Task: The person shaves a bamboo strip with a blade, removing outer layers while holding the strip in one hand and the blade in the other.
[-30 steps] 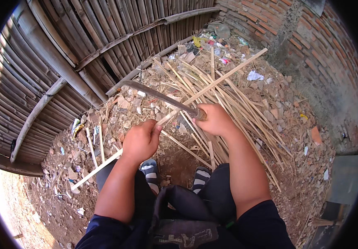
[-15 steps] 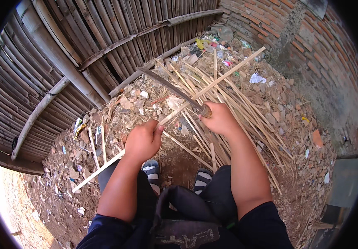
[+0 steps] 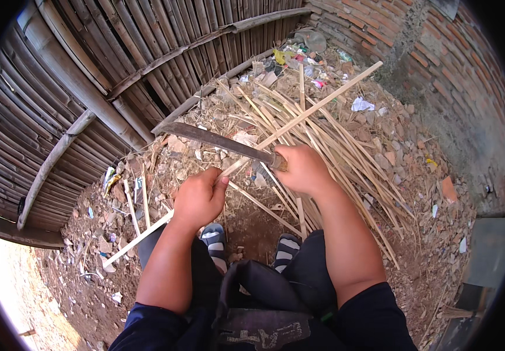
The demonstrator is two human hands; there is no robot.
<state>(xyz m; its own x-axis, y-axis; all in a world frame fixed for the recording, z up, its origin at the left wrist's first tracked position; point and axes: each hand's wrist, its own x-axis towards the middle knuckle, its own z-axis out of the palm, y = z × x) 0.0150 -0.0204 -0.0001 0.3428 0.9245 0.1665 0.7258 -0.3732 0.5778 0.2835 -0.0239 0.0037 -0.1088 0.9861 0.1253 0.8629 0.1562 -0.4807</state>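
Observation:
My left hand [image 3: 200, 198] is closed around a long pale bamboo strip [image 3: 316, 107], which slants from the lower left up to the far right. In my right hand [image 3: 302, 168] is the short wooden handle of a machete [image 3: 220, 139]. Its dark blade points left and lies across the strip, a little beyond my left hand. The blade seems to touch the strip. Beneath and beyond my right hand lies a loose heap of similar bamboo strips [image 3: 346, 158] on the ground.
A bamboo-slat wall [image 3: 164, 44] curves along the left and back. To the right rises a brick wall [image 3: 439, 52]. Rubble and scraps of litter cover the ground, with a crumpled white paper [image 3: 362, 104] beyond the heap. My sandalled feet [image 3: 287, 251] are close below.
The machete has slid down along the strip toward my left hand, and its blade has swung from slanting far left to nearly level. My right hand has moved slightly nearer and left.

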